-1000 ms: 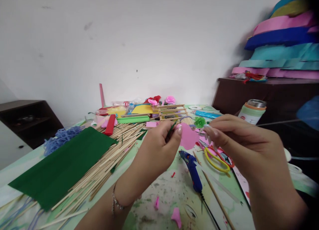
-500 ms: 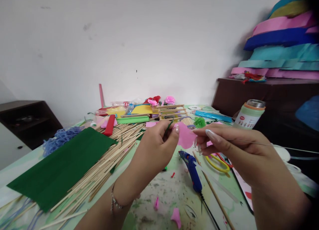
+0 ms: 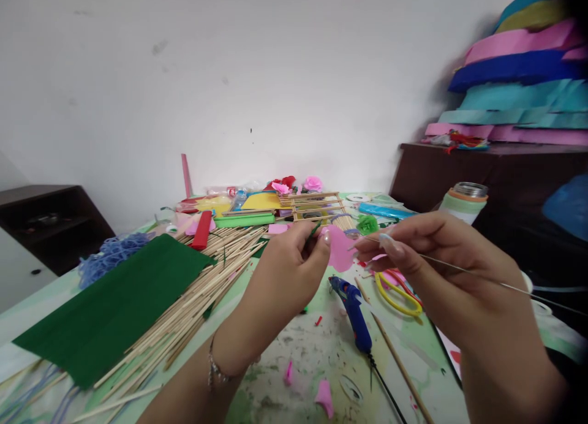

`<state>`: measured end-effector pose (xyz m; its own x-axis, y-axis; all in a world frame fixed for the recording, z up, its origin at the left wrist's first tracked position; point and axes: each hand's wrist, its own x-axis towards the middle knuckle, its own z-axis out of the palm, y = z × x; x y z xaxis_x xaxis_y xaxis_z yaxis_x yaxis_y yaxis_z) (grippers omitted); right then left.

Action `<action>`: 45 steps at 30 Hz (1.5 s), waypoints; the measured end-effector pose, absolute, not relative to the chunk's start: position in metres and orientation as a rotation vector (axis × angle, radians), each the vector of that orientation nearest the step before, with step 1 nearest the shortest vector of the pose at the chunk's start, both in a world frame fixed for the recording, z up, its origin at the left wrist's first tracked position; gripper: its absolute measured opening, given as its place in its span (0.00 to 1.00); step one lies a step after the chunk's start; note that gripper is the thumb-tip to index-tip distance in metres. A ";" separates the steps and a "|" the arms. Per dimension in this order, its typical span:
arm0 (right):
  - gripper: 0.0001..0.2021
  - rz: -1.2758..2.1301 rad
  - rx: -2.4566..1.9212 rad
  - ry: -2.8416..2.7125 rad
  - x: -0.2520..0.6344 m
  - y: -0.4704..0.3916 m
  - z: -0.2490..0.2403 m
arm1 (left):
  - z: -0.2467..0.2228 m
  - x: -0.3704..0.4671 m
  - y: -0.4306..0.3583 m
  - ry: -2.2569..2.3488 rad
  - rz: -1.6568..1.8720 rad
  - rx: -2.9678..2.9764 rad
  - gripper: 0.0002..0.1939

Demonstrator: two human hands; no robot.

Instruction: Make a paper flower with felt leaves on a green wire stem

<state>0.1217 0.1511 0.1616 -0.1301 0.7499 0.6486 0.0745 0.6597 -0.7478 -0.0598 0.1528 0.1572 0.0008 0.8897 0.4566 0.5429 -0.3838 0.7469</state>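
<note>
My left hand [image 3: 287, 277] is closed, its thumb and forefinger pinching the edge of a rounded piece of pink paper [image 3: 340, 251]. A dark green strip [image 3: 315, 229] pokes up between the same fingers. Just right of the paper, my right hand [image 3: 441, 271] has its fingers pinched around a thin wire [image 3: 558, 303], which runs back across the palm and out to the right. The wire's near tip is close to the paper; whether they touch I cannot tell. Below the hands lies a blue hot glue gun [image 3: 353, 314], beside a wooden stick [image 3: 397, 363].
Yellow-handled scissors [image 3: 397, 304] lie under my right hand. To the left are a bundle of wooden sticks [image 3: 202, 289], dark green paper [image 3: 124, 307] and blue yarn [image 3: 113, 258]. Behind stand a stick frame [image 3: 316, 206], paper flowers [image 3: 313, 183] and an uncapped bottle [image 3: 463, 202].
My right hand has risen slightly and turned, with its fingertips a little further left, and the wire now slopes more steeply down to the right. My left hand has barely moved.
</note>
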 end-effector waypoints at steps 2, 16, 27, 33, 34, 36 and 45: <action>0.03 0.584 -0.725 -1.659 0.123 0.152 0.160 | 0.157 -0.060 0.152 1.485 1.339 1.932 0.13; 0.04 -0.060 -0.680 -1.814 0.118 0.164 0.161 | 0.157 -0.059 0.153 1.509 1.346 1.917 0.13; 0.04 -0.117 -0.661 -1.843 0.115 0.164 0.161 | 0.158 -0.059 0.152 1.511 1.337 1.945 0.13; 0.04 -0.097 -0.666 -1.851 0.114 0.165 0.161 | 0.158 -0.060 0.152 1.496 1.333 1.950 0.14; 0.04 -0.090 -0.664 -1.862 0.114 0.166 0.161 | 0.158 -0.060 0.152 1.476 1.329 1.948 0.14; 0.04 -0.051 -0.668 -1.891 0.113 0.166 0.162 | 0.158 -0.060 0.152 1.414 1.314 1.931 0.13; 0.04 0.148 -0.689 -1.872 0.111 0.167 0.161 | 0.159 -0.059 0.154 1.326 1.263 1.902 0.13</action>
